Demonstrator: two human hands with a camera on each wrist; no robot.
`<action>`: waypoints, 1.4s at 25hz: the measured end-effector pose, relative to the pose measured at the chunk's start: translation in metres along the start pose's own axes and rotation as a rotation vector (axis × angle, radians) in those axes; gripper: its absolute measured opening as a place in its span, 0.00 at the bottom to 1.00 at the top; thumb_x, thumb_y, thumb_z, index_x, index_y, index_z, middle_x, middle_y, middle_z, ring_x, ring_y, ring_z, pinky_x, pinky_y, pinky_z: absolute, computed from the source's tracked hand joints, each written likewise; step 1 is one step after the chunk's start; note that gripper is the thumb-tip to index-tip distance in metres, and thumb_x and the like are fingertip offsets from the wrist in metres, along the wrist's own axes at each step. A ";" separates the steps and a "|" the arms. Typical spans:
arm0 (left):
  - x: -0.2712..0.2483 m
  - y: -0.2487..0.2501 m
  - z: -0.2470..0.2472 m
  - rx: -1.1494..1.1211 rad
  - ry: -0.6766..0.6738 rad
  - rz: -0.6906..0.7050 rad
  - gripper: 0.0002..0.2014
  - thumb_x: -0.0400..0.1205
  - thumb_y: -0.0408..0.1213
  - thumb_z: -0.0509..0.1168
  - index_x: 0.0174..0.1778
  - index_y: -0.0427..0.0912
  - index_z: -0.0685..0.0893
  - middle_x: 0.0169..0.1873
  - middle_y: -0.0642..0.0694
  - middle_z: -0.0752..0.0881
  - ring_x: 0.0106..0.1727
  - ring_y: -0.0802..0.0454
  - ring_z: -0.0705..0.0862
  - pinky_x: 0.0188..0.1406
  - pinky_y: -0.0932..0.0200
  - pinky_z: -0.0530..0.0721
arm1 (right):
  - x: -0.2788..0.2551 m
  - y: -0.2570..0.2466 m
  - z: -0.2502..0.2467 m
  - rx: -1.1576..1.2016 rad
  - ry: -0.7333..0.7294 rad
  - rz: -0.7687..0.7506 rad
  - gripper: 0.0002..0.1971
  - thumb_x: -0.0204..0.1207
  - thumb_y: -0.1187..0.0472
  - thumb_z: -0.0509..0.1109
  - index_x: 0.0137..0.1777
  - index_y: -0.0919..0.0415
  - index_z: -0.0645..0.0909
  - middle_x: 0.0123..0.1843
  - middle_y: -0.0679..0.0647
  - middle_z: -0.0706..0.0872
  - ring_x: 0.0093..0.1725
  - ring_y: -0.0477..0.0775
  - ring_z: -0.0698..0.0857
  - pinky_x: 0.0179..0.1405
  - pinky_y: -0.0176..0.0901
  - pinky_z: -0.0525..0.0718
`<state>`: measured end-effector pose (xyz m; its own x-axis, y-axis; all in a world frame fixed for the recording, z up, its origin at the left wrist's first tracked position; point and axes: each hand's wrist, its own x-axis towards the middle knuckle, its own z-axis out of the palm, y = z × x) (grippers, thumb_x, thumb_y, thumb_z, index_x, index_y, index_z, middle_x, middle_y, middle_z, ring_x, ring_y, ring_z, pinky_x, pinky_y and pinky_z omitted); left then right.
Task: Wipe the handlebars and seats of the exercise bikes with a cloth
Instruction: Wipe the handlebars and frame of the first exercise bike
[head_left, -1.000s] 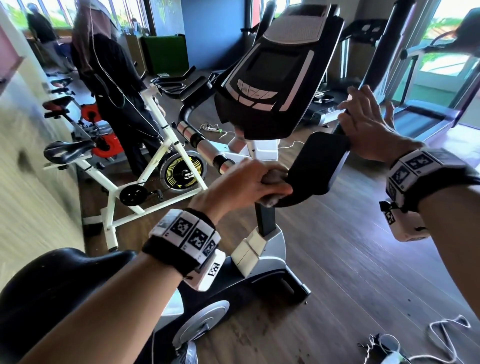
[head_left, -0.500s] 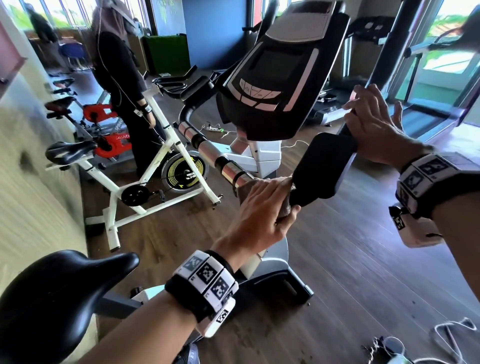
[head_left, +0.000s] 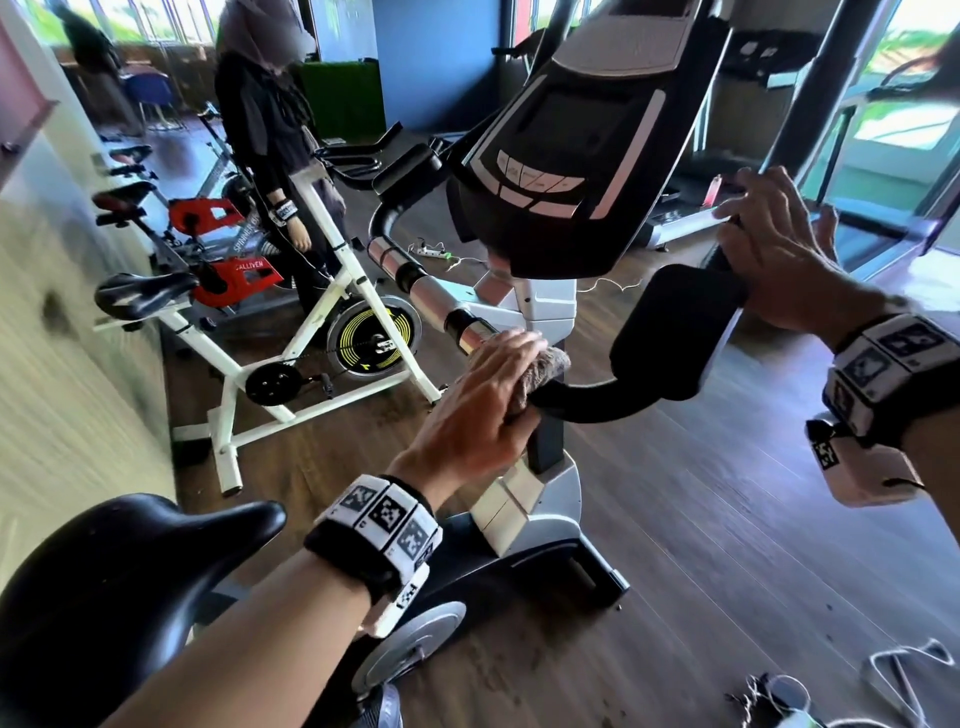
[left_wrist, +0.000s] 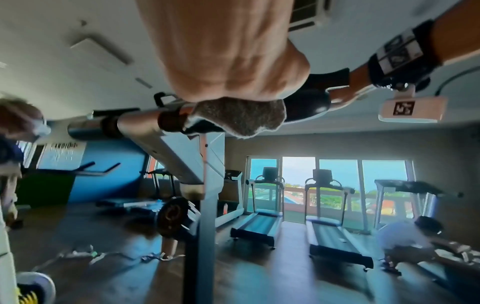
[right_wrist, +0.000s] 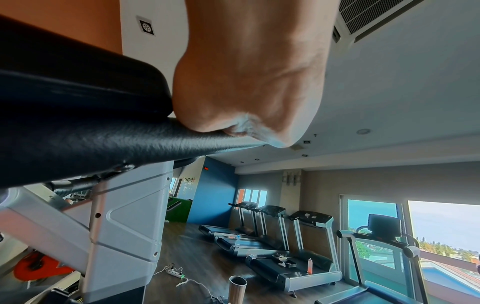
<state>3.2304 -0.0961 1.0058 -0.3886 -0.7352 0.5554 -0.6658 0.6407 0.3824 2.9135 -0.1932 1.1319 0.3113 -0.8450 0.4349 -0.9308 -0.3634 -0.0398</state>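
A black and silver exercise bike stands before me, its console (head_left: 566, 135) tilted above the handlebar. My left hand (head_left: 485, 400) grips a grey-brown cloth (head_left: 545, 366) wrapped round the left handlebar (head_left: 431, 301), just below its silver sleeves. In the left wrist view the cloth (left_wrist: 239, 117) bulges out under the hand (left_wrist: 223, 51) against the bar (left_wrist: 140, 125). My right hand (head_left: 774, 260) holds the right handlebar above the black elbow pad (head_left: 670, 332); the right wrist view shows the hand (right_wrist: 244, 82) curled over that black bar (right_wrist: 109, 144). The black seat (head_left: 104, 587) sits at lower left.
A white spin bike (head_left: 291, 332) with a black saddle stands to the left, red spin bikes (head_left: 218, 249) behind it. A person in dark clothes (head_left: 275, 135) stands beside them. Treadmills (right_wrist: 293, 253) line the windows. Cables (head_left: 904, 670) lie on the wooden floor at lower right.
My left hand has slid with the cloth along the left handlebar, from the bend by the post toward the silver sleeves. My right hand has kept its hold on the right bar.
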 end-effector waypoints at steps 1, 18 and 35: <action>-0.001 0.008 0.002 -0.004 0.024 -0.044 0.34 0.81 0.44 0.58 0.85 0.36 0.67 0.84 0.40 0.70 0.88 0.49 0.60 0.90 0.47 0.53 | -0.002 -0.003 -0.002 0.032 0.029 -0.004 0.29 0.81 0.45 0.47 0.74 0.59 0.72 0.89 0.60 0.56 0.90 0.60 0.46 0.80 0.84 0.47; 0.019 0.001 0.005 -0.033 0.082 -0.038 0.22 0.90 0.45 0.49 0.68 0.37 0.81 0.64 0.42 0.83 0.70 0.51 0.76 0.79 0.50 0.69 | -0.004 0.001 0.001 0.033 0.064 -0.057 0.22 0.77 0.41 0.48 0.64 0.52 0.68 0.86 0.61 0.60 0.90 0.67 0.49 0.75 0.90 0.51; 0.028 -0.032 -0.007 -0.118 0.143 -0.090 0.12 0.90 0.37 0.56 0.63 0.41 0.83 0.61 0.46 0.85 0.67 0.51 0.79 0.75 0.50 0.73 | 0.003 0.014 0.012 0.058 0.088 -0.016 0.15 0.86 0.57 0.63 0.70 0.60 0.74 0.88 0.61 0.58 0.91 0.63 0.47 0.78 0.87 0.49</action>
<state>3.2452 -0.1358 1.0140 -0.2306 -0.7571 0.6112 -0.6109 0.6016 0.5147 2.9034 -0.2057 1.1217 0.3051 -0.8021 0.5133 -0.9124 -0.4006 -0.0838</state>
